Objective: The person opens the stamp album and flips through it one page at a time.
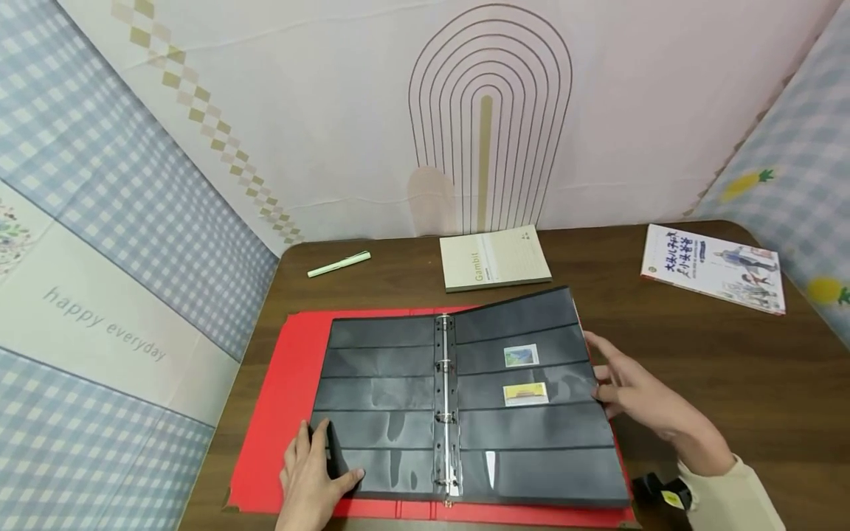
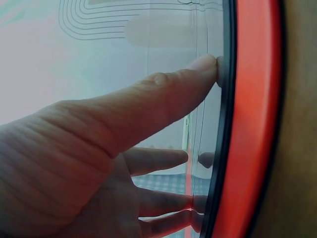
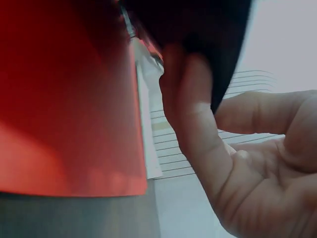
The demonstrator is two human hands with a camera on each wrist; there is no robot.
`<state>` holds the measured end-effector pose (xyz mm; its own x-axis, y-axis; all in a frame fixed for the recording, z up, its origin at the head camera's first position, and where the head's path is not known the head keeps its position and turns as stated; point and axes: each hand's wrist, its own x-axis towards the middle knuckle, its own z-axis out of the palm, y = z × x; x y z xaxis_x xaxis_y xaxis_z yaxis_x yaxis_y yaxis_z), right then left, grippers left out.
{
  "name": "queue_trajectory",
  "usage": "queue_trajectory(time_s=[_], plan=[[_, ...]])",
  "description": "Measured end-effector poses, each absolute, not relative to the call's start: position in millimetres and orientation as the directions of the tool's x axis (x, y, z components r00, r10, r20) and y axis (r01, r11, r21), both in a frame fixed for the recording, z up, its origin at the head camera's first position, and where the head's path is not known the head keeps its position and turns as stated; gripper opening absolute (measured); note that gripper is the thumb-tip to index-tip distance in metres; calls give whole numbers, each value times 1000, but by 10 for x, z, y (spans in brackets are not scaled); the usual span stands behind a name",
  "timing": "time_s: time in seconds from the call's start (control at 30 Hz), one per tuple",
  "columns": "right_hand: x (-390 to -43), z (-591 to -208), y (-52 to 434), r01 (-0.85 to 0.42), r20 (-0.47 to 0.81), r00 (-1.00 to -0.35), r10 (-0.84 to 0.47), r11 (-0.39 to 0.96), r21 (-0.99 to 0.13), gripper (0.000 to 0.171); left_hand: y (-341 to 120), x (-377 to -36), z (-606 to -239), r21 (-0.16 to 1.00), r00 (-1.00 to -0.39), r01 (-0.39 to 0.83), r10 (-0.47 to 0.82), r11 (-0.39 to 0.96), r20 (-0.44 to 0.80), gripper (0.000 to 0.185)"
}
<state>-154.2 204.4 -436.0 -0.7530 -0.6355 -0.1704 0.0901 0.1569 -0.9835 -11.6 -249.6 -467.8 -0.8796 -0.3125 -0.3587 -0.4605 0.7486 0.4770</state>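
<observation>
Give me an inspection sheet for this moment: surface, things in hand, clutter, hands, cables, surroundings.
Surface: brown wooden table.
Things in hand: open red binder with black pocket pages; two stamps in the right-hand page.
Clutter: green pen, Gambit notebook, illustrated book.
Hands: left hand holds the lower left page corner; right hand pinches the right page's outer edge.
Cables: nothing seen.
Surroundings: patterned fabric backdrop on three sides.
</observation>
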Motion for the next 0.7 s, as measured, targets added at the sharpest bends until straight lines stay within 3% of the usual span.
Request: queue_trajectory(time_s=[0.47,0.7], plan=[[-1449,-4102,1990,34,-53,-788,-614,43,-999,67,-2479,-133,-4688,459,-878,-458,-310,761,-364,99],[-1414,-3972,1915,24,-65,-811,-581,78,-997,68,-2477,-114,-4675,462,-887,-446,-310,767,-341,98]])
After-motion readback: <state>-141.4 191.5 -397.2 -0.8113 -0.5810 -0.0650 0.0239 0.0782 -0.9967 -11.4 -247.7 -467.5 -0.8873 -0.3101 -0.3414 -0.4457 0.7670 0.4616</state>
